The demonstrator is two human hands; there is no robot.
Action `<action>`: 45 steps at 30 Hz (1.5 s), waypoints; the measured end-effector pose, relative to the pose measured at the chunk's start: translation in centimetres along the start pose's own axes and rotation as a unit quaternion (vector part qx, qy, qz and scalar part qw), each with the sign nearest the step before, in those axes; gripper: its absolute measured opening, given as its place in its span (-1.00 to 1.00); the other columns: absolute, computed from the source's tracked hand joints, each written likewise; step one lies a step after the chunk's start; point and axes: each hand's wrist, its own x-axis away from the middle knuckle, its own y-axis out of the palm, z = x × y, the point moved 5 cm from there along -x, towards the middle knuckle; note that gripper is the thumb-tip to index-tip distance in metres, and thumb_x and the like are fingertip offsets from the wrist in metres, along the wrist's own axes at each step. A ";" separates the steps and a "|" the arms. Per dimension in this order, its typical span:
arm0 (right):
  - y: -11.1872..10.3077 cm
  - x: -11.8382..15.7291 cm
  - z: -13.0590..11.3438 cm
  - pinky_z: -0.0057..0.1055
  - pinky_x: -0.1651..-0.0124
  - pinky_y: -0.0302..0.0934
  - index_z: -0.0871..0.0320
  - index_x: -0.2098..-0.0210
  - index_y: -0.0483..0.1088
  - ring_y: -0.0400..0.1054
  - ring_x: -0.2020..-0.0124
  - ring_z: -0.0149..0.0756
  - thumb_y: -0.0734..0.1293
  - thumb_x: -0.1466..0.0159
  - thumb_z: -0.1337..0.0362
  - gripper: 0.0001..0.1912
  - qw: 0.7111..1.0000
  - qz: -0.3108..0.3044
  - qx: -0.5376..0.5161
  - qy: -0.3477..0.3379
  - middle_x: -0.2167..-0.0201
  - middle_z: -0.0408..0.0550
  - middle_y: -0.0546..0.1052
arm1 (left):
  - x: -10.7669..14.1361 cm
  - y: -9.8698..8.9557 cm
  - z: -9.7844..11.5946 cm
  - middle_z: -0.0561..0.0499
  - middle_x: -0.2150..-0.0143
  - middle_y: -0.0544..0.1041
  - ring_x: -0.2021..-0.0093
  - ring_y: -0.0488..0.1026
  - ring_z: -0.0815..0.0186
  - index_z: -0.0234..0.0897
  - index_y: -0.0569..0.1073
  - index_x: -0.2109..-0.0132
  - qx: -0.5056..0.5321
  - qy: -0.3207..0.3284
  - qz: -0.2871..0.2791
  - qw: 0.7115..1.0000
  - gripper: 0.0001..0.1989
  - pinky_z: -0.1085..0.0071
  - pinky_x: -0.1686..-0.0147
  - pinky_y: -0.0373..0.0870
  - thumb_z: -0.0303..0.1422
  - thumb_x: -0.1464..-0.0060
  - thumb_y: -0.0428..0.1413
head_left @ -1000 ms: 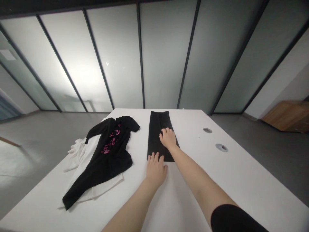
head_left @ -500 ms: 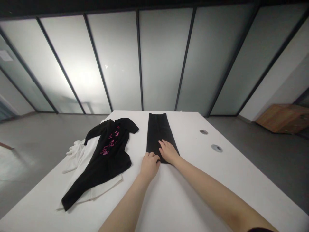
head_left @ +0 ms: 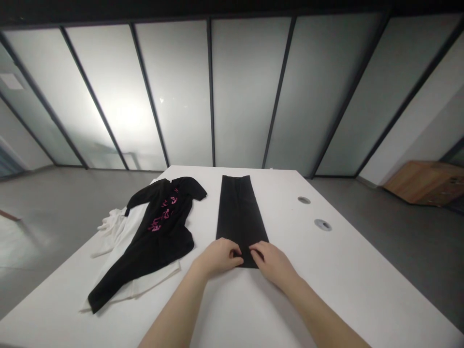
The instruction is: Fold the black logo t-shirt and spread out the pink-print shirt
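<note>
A long folded strip of black cloth [head_left: 239,215], probably trousers, lies lengthwise on the white table [head_left: 337,275]. My left hand [head_left: 219,257] and my right hand [head_left: 272,264] sit at its near end, one at each side, fingers curled onto the cloth edge. To the left lies a black long garment with a pink print [head_left: 163,227], spread out and slightly twisted. A white garment [head_left: 112,237] lies partly hidden beneath it.
Two round metal grommets [head_left: 303,200] [head_left: 322,224] are set in the table's right part. Beyond the table's far edge stands a frosted glass partition [head_left: 246,92]. A low wooden cabinet [head_left: 427,182] stands at the far right on the grey floor [head_left: 54,203].
Both hands have moved from resting flat on the cloth to its near end and closed in on it. The cloth's near edge now lies closer to me. The right sleeve is out of view.
</note>
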 end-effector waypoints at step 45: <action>-1.6 -0.3 1.3 -0.20 -0.14 0.37 0.06 -0.06 0.58 0.53 -0.02 -0.13 0.21 -0.50 0.18 -0.67 0.996 0.024 -0.058 -0.065 0.01 0.03 0.66 | -0.6 -1.1 -0.2 -0.03 0.22 0.67 0.16 0.63 0.14 -0.12 0.56 0.02 -0.065 -0.073 0.081 0.992 -0.64 0.29 0.11 0.45 -0.11 -0.47 -0.09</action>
